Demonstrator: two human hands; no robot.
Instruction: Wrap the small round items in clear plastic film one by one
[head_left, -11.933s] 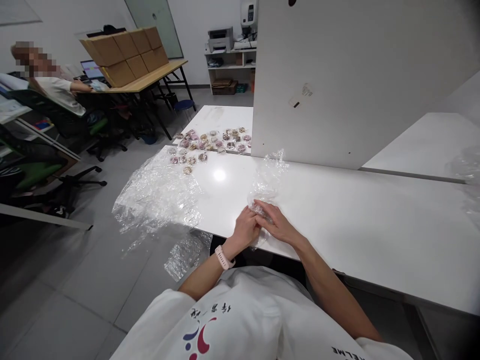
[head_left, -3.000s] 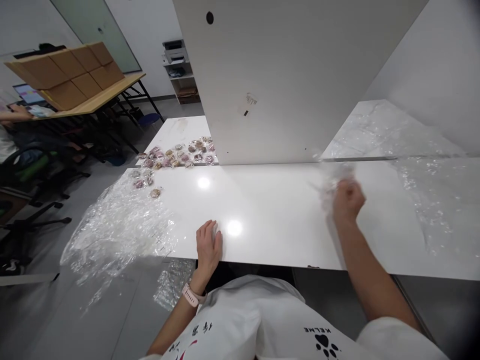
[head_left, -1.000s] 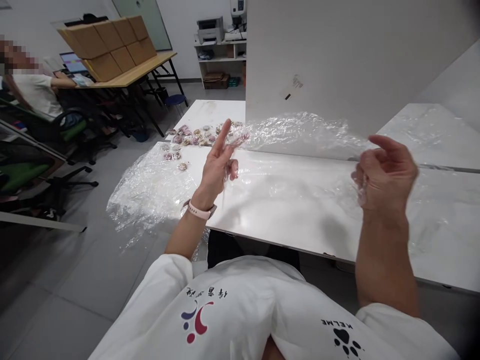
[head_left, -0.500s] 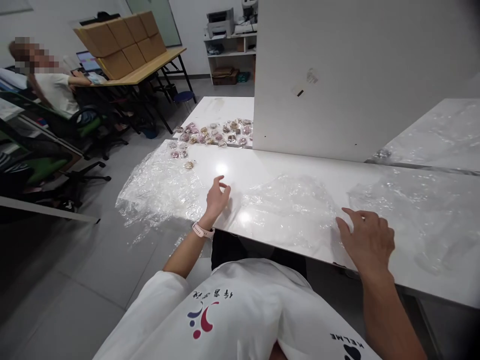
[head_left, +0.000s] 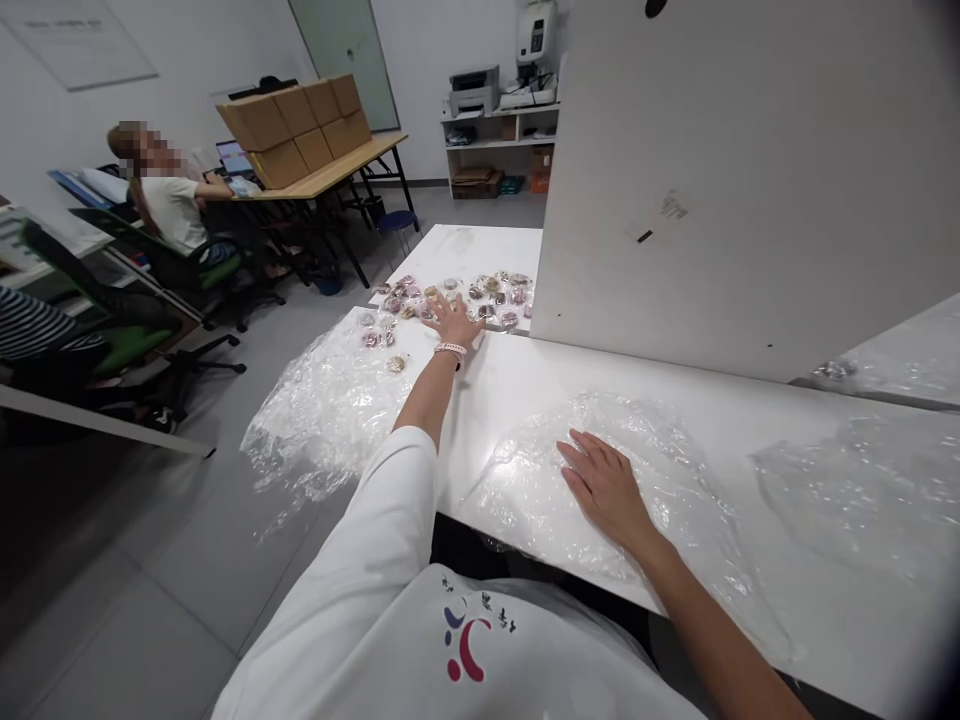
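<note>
My left hand (head_left: 455, 322) reaches to the far side of the white table (head_left: 510, 372), fingers spread over the near edge of a group of small wrapped items (head_left: 491, 290). These are round, pink, brown and yellowish, in clear wrapping; their exact kind is too small to tell. Whether the fingertips touch one is unclear. My right hand (head_left: 604, 485) is open above a clear plastic bag or sheet (head_left: 525, 480) spread in front of me. One yellowish wrapped item (head_left: 396, 365) lies apart, left of my left forearm.
Crumpled clear plastic (head_left: 315, 400) hangs over the table's left end. More clear plastic (head_left: 847, 480) covers the right side. A tall white panel (head_left: 735, 220) stands at the back. Beyond are cardboard boxes (head_left: 300, 130) on a wooden desk, a seated person (head_left: 172, 215) and office chairs.
My left hand has stretched forward to the wrapped items, its fingers spreading. My right hand has moved left, over the middle plastic. The camera view has shifted.
</note>
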